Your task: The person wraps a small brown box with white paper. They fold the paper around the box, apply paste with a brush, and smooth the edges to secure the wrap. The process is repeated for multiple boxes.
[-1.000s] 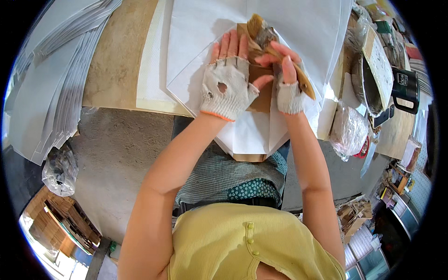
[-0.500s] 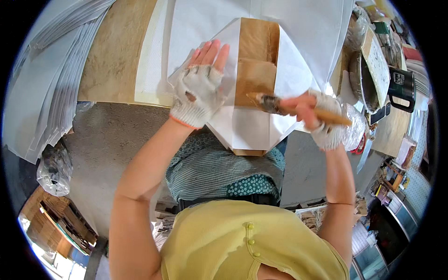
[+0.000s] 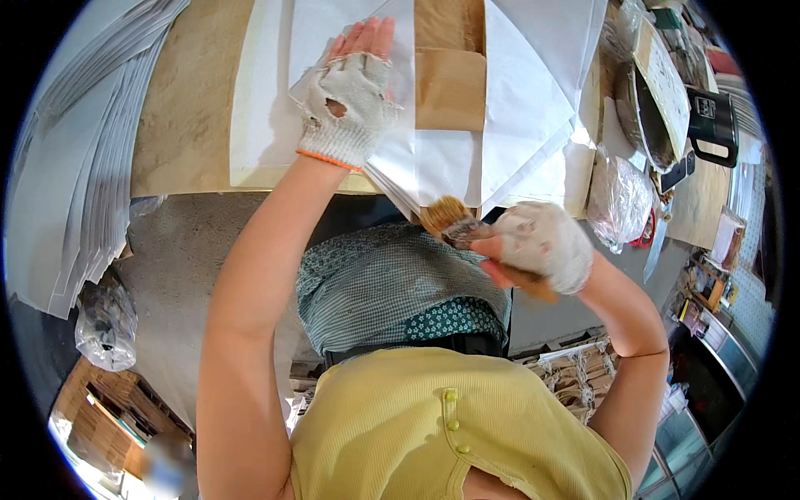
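Note:
My left hand (image 3: 350, 100), in a worn white fingerless glove with a hole in its back, lies flat with fingers stretched on folded white paper. My right hand (image 3: 542, 248), gloved the same way, grips a wide paste brush (image 3: 454, 223) by its wooden handle. The brush's tan bristles point up and left at the near end of the paper, by the table edge; whether they touch it I cannot tell. The white paper stack (image 3: 521, 108) has angled, fanned folds. A brown paper strip (image 3: 450, 87) runs down its middle, between the hands.
Several layered white sheets (image 3: 71, 150) hang over the table's left side. On the right are a round pan (image 3: 650, 112) with a board over it, a black mug (image 3: 712, 125), a phone (image 3: 677, 173), red-handled scissors (image 3: 646, 229) and a clear plastic bag (image 3: 618, 196). The wooden table (image 3: 179, 108) ends before my lap.
My right hand has brought the brush toward me, down and left, from the brown strip to the paper's near end. The left hand sits farther up on the paper, which has shifted away.

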Demonstrator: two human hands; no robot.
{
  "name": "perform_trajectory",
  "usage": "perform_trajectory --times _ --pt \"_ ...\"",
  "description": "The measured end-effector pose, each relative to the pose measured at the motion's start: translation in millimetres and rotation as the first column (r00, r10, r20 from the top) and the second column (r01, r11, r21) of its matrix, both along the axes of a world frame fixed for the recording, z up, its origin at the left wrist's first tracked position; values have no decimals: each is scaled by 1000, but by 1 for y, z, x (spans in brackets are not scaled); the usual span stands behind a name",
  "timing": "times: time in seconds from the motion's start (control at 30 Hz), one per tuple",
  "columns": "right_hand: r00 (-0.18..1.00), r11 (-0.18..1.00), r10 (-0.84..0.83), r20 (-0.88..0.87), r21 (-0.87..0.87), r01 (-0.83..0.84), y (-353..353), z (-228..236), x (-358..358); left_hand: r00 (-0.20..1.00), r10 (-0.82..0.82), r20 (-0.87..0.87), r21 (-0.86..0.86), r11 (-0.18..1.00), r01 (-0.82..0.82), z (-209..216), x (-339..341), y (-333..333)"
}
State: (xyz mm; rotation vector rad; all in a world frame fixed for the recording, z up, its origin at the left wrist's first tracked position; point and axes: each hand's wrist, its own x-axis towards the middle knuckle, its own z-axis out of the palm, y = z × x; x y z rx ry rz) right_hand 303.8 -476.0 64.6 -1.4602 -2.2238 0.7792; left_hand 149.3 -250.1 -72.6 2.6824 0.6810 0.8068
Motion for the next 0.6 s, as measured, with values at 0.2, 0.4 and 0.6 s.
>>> perform_trajectory --times 0.2,0.4,0.6 --pt "870 865 -493 -6 -105 490 -39 -20 25 998 -13 55 37 999 11 -2 6 -3" --pt "980 984 -175 95 62 169 -27 -15 -8 999 -27 25 89 996 24 -1 4 0" --pt "939 968 -231 -254 35 247 24 -17 -8 998 -10 -67 58 998 14 -4 3 3"
